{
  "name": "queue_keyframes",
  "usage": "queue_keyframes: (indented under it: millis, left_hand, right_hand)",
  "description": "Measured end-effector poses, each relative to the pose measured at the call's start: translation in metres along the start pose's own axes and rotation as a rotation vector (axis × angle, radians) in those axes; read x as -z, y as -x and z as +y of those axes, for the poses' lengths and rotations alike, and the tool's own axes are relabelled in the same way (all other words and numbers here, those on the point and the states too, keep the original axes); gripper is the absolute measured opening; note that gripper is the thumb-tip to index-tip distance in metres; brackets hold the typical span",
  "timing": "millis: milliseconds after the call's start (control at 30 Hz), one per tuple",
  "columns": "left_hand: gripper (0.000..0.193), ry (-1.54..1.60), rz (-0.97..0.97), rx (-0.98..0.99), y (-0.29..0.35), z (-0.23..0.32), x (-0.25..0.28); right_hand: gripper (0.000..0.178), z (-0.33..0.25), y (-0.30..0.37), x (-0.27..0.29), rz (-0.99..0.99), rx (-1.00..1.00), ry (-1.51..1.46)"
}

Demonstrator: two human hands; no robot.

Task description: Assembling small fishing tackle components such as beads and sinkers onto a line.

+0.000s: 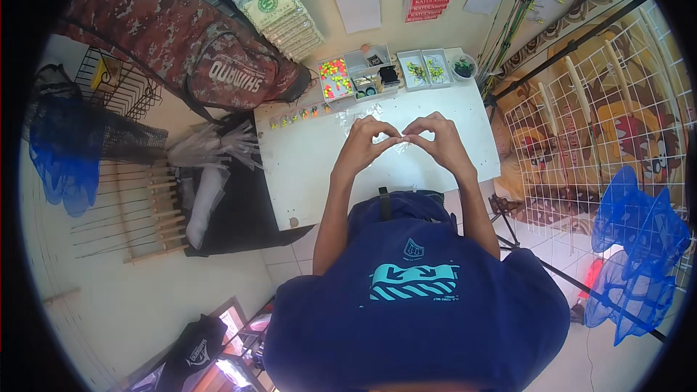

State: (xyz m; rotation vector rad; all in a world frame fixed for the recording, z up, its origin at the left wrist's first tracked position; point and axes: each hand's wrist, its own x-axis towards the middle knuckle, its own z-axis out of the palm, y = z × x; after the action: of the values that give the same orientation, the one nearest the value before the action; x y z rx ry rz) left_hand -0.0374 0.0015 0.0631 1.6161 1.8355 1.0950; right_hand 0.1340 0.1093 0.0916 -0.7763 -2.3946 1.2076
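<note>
Pinching a tiny clear plastic baggie (401, 144) between both sets of fingertips, the left hand (365, 142) and right hand (438, 139) meet knuckle to knuckle over the middle of the white table (305, 167), fingers curled in and closed on the bag from either side. What's inside the bag is too small to tell. Just past the hands, toward the far edge, a couple more clear baggies (363, 112) lie flat on the tabletop, and to their left runs a short row of small filled packets (294, 116). Along the far edge sit the tackle trays: one with bright pink, yellow and green beads (334, 78), a clear compartment box (370, 69) beside it, then two small trays of greenish bits (425, 69) and a little round bowl (463, 67) at the far right. Off to the left of the table there's a camo rod bag (174, 36), a bundle of clear sleeves (210, 149) and a blue net (62, 152). On the right stands a white wire grid panel (602, 123) with another blue net (639, 247) near it.
</note>
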Motion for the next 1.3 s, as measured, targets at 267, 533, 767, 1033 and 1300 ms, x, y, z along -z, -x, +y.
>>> queue_keyframes:
  millis: [267, 533, 767, 1033, 1300]
  left_hand:
    - [0.016, 0.288, -0.062, 0.198, 0.006, -0.005, -0.005]
    - [0.013, 0.85, 0.01, 0.355, 0.011, -0.016, -0.021]
    - [0.024, 1.059, 0.206, 0.327, 0.013, -0.016, -0.035]
    - [0.031, 1.143, 0.243, 0.327, 0.015, -0.011, -0.045]
    - [0.031, 1.111, 0.271, 0.301, 0.018, -0.009, -0.048]
  right_hand:
    - [0.012, 0.008, 0.001, 0.0, -0.053, -0.066, -0.003]
    - [0.019, 0.023, 0.0, -0.011, -0.119, -0.235, -0.434]
    - [0.029, 0.027, 0.002, -0.021, -0.174, -0.357, -0.808]
    - [0.026, 0.036, 0.002, -0.027, -0.237, -0.399, -0.822]
    - [0.021, 0.034, 0.005, -0.027, -0.245, -0.345, -0.844]
